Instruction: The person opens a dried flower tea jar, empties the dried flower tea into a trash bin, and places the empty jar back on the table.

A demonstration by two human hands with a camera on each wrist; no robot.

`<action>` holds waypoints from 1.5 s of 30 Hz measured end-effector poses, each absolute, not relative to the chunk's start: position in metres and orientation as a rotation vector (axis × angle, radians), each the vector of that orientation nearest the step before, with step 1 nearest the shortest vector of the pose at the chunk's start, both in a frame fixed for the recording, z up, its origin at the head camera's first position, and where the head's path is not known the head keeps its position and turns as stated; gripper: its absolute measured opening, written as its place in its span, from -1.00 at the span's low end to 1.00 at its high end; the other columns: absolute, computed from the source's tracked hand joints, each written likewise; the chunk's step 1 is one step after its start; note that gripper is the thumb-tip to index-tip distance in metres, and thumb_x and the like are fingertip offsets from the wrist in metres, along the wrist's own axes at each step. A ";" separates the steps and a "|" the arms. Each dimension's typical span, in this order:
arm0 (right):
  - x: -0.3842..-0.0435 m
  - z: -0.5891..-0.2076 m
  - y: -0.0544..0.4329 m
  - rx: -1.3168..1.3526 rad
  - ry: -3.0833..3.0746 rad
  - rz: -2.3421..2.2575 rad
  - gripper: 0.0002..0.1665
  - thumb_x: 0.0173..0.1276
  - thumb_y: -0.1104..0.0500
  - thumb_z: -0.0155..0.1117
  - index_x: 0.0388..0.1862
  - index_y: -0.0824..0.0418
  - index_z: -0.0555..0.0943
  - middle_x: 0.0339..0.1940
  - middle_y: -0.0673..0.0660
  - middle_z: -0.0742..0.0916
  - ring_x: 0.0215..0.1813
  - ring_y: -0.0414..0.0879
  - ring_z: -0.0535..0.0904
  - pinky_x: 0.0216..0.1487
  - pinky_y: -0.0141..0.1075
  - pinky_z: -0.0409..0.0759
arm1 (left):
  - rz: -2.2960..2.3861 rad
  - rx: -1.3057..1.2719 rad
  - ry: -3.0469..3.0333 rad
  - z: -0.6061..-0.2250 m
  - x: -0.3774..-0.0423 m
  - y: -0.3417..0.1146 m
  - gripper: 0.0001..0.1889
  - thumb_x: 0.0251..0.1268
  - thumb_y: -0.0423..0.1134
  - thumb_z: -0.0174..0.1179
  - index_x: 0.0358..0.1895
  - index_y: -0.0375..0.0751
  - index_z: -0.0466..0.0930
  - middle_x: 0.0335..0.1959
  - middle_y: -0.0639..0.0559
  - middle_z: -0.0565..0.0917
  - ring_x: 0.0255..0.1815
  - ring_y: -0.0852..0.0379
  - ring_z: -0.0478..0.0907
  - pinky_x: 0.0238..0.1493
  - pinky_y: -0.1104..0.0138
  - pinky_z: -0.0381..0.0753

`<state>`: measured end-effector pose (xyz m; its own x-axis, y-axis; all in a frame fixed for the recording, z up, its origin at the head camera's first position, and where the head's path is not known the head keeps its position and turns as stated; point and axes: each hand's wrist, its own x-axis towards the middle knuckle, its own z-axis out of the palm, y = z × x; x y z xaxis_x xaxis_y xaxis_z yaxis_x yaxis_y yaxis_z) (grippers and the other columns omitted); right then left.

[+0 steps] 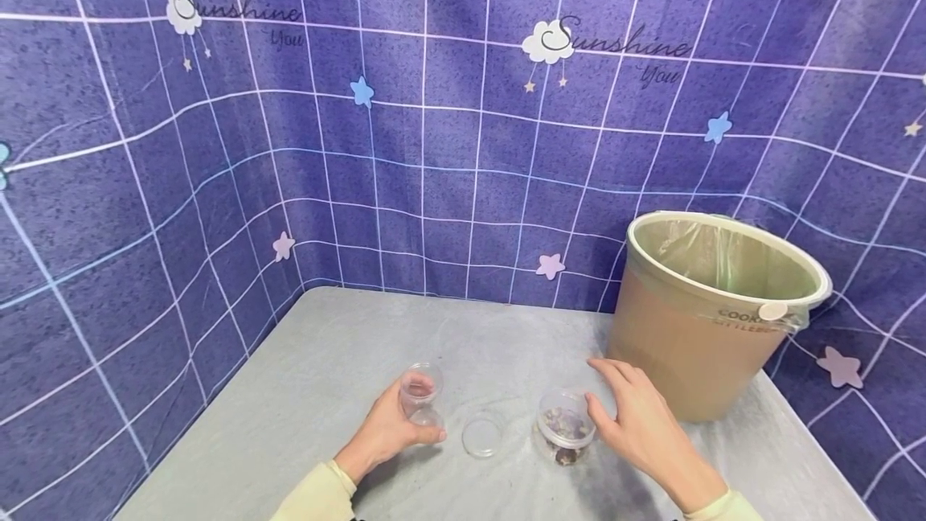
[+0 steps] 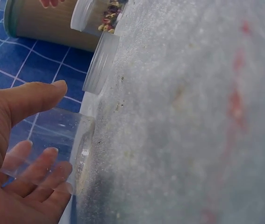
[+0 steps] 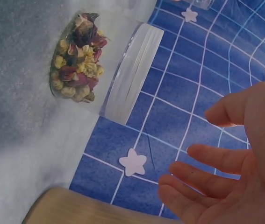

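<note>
A clear plastic jar (image 1: 422,396) stands on the table inside the loose curve of my left hand (image 1: 394,424). In the left wrist view the bent fingers (image 2: 53,161) show through the jar's wall, and the thumb tip lifts away from it. Right of it lies a round translucent screw lid (image 1: 481,435). Farther right stands a lidded clear jar (image 1: 567,428), partly filled with dried flowers and buds (image 3: 81,65) in yellow, red and green. My right hand (image 1: 633,416) hovers just right of that jar, fingers spread and relaxed, apart from it in the right wrist view.
A large tan bin (image 1: 694,336) with a pale rim and a clear plastic liner stands at the right back of the grey table (image 1: 347,328). A blue-purple gridded cloth (image 1: 448,143) with stars and clouds hangs behind and at the sides.
</note>
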<state>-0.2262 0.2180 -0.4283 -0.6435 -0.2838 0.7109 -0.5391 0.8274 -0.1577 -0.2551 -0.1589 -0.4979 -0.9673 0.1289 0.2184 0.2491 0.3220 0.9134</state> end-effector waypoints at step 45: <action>-0.224 -0.438 0.236 0.524 -2.382 0.477 -0.43 0.20 0.18 0.48 0.20 0.32 0.64 0.09 0.29 0.73 0.06 0.25 0.67 0.03 0.16 0.63 | -1.650 -0.438 -2.470 -0.433 -0.246 -0.171 0.15 -0.18 -0.13 0.71 0.56 -0.22 0.21 0.54 -0.12 0.36 0.59 -0.14 0.23 0.59 -0.10 0.10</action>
<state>-0.2243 0.2355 -0.4381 -0.7126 -0.2452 0.6573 -0.4794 0.8543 -0.2010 -0.2463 -0.1710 -0.4332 -0.9481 0.1627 0.2733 0.3147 0.3564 0.8797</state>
